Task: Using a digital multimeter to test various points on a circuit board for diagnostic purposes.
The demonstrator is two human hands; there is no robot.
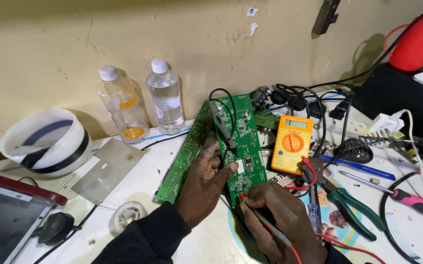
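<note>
Left hand (204, 183) pinches black probe (223, 132), right hand (277, 217) pinches red probe (265, 220) on long green circuit board (243, 142); a slipped tip could bridge adjacent pads.

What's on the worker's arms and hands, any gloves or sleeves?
No gloves: the left hand and right hand are both bare. Each arm wears a dark, black-looking long sleeve reaching the wrist. No rings, watch or markings are visible.
</note>
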